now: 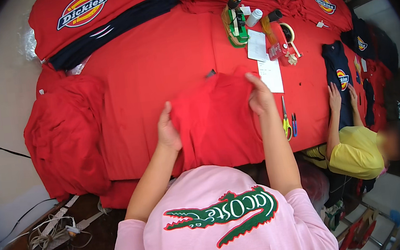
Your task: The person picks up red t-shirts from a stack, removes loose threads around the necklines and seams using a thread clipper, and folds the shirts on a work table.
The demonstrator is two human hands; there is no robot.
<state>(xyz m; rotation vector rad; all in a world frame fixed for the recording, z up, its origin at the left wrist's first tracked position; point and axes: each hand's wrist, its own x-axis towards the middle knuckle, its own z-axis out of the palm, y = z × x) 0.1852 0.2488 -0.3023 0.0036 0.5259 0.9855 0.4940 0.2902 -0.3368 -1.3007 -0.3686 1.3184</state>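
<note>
While I watch through the head camera from my distant seat, I see a crumpled red fabric garment (217, 123) near the front edge of a broad table covered in smooth red cloth (132, 93), directly before the wearer's pink shirt with a green crocodile design (220, 216). At its left side I have the bare left hand (167, 131), its fingers against the cloth; I cannot tell whether they are clenched on it or only resting there. On the opposite side, my bare right hand (261, 96) grasps the garment's upper right edge between thumb and fingers. Just right of that forearm lie scissors with yellow-green handles (287, 125) and small blue snips (295, 125), side by side. Farther back I make out 2 white sheets of paper (257, 47), a white cylindrical bottle (254, 18) and a red tape dispenser (277, 44). To my left sits a bulky heap of red fabric (65, 135). At the far right, a co-worker in a yellow shirt (356, 154) rests 2 hands on a navy garment (335, 62)
</note>
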